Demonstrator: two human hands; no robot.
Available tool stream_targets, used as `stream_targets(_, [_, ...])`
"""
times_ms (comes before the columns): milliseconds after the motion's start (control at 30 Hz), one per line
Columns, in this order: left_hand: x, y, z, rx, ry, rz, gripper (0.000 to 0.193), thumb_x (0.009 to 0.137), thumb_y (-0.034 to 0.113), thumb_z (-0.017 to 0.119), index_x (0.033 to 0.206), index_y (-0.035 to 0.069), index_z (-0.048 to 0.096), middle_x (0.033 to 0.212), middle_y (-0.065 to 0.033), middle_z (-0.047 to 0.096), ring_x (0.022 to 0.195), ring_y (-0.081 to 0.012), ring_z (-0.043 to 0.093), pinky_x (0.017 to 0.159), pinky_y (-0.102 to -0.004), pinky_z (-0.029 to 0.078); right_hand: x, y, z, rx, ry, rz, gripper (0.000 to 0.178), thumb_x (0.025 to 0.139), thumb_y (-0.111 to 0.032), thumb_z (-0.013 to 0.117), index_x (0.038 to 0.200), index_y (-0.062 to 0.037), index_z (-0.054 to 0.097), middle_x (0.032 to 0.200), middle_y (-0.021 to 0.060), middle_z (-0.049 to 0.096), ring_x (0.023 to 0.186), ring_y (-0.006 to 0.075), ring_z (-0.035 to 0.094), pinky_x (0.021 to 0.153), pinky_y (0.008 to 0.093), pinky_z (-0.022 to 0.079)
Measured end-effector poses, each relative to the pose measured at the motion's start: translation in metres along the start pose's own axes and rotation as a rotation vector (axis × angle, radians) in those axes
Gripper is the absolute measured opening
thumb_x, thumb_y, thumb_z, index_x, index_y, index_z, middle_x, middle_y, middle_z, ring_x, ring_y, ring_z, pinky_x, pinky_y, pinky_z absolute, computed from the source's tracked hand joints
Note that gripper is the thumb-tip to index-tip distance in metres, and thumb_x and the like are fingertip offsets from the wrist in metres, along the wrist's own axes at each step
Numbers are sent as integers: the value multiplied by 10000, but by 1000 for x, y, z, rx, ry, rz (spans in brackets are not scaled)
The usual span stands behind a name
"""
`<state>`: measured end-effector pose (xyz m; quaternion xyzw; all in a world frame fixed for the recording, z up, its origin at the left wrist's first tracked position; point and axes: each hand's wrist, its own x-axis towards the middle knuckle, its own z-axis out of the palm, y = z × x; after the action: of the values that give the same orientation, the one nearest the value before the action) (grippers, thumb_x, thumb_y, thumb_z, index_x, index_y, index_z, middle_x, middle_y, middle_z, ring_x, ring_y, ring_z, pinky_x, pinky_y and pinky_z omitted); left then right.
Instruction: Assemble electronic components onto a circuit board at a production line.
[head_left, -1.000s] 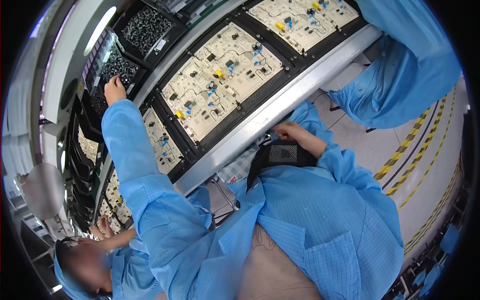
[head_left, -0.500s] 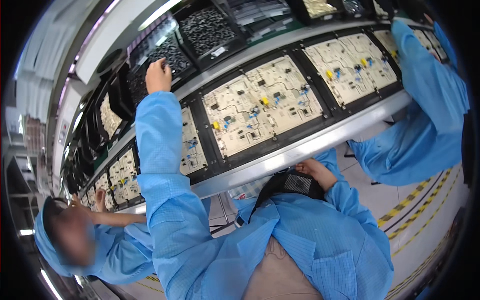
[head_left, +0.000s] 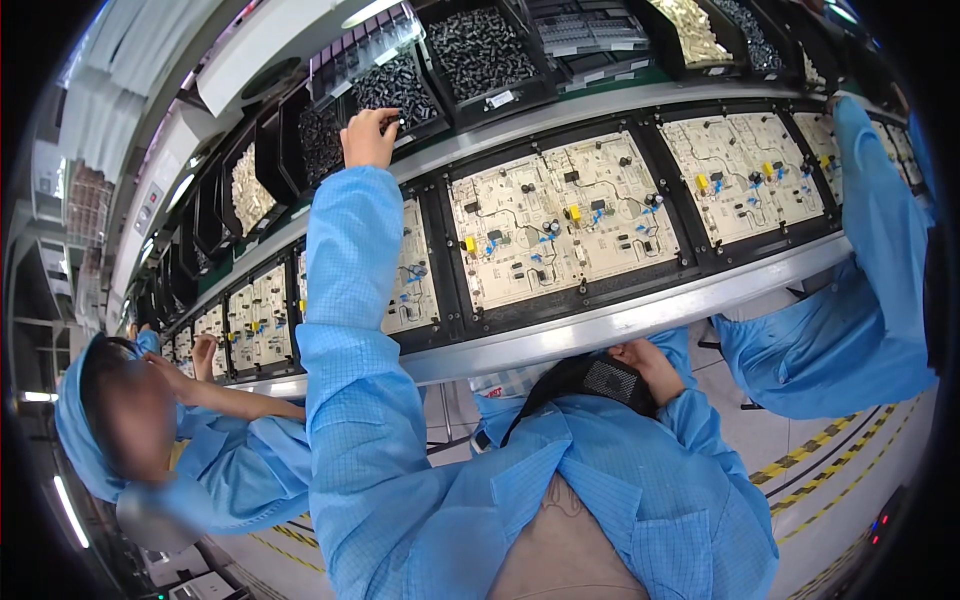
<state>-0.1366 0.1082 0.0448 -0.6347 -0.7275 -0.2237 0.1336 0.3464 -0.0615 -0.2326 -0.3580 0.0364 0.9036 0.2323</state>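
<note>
My left hand (head_left: 369, 140) reaches out over the front edge of a black bin of small black cylindrical components (head_left: 395, 88). Its thumb and fingers are closed in a pinch, and a small dark component (head_left: 397, 121) shows at the fingertips. Just below that arm runs a row of pale circuit boards (head_left: 545, 215) in black frames, carrying yellow, blue and black parts. Close to my body, my right hand (head_left: 648, 370) is curled beside a black mesh item (head_left: 606, 378); what its fingers hold, if anything, is hidden.
More black bins stand along the back, one with black parts (head_left: 480, 55), others with cream parts (head_left: 690, 32). A metal rail (head_left: 620, 310) edges the line on my side. Co-workers in blue sit at left (head_left: 235, 470) and right (head_left: 800, 350).
The whole view has shifted, so the bins and boards appear lower and farther right. My left fingers have drawn into a pinch at the bin's front edge. My right hand stays by the mesh item.
</note>
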Motion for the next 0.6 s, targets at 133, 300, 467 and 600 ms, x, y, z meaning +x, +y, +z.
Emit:
stream_targets(133, [-2, 0, 2, -43, 14, -12, 195, 788, 205, 673, 977, 163, 696, 885, -30, 639, 911, -210, 591, 802, -371, 422, -4, -3, 4, -12, 47, -43, 46, 845, -40, 504, 851, 0, 525, 719, 68, 514, 669, 178, 478, 633, 269, 435])
stream_targets(300, [-1, 9, -2, -218, 85, 17, 176, 786, 151, 683, 956, 105, 681, 829, -84, 627, 783, -233, 605, 718, -345, 482, -5, -5, 6, 3, 54, -17, 79, 863, -74, 509, 850, 4, 522, 718, 74, 513, 660, 182, 478, 630, 275, 430])
stream_targets(467, [-2, 46, -18, -341, 111, 36, 178, 783, 128, 685, 952, 78, 669, 813, -98, 611, 729, -232, 588, 709, -344, 487, 1, -11, -5, -14, 37, -6, 79, 861, -93, 520, 842, -17, 525, 699, 67, 509, 652, 190, 486, 587, 274, 406])
stream_targets(600, [-4, 55, -22, -309, 130, 21, 183, 776, 117, 683, 956, 85, 672, 834, -97, 616, 794, -239, 608, 746, -355, 486, 12, -9, -19, -53, 1, 12, 113, 885, -135, 520, 953, -49, 548, 709, 67, 503, 635, 184, 445, 548, 270, 384])
